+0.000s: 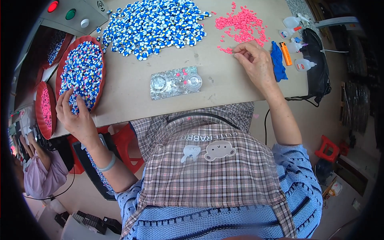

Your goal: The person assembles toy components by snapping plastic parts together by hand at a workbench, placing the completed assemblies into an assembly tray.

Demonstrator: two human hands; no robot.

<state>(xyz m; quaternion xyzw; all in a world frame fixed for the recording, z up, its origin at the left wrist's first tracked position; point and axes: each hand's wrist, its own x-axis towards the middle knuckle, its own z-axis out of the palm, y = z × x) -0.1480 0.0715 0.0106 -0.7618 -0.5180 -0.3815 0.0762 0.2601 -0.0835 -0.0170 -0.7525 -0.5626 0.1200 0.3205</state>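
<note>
My left hand point(77, 116) reaches over the near end of a red scalloped tray point(103, 66), its fingers apart and curved, touching or just above small blue-and-white pieces point(82, 64) heaped there. At the near edge of a scattered pile of small pink pieces point(242, 25), my right hand point(256, 62) has thumb and forefinger pinched together; whatever lies between the tips is too small to make out. Between the hands lies a worn metal plate point(175, 91) carrying two small round clear dishes, one of them the right dish point(193, 82), and a few pink bits.
A big heap of blue-and-white pieces point(154, 28) covers the far table. Squeeze bottles point(305, 65), an orange lighter point(285, 54) and a blue crumpled strip point(278, 62) lie at right. A smaller red tray point(45, 116) holds pink pieces. A co-worker's sleeve point(46, 172) shows at left.
</note>
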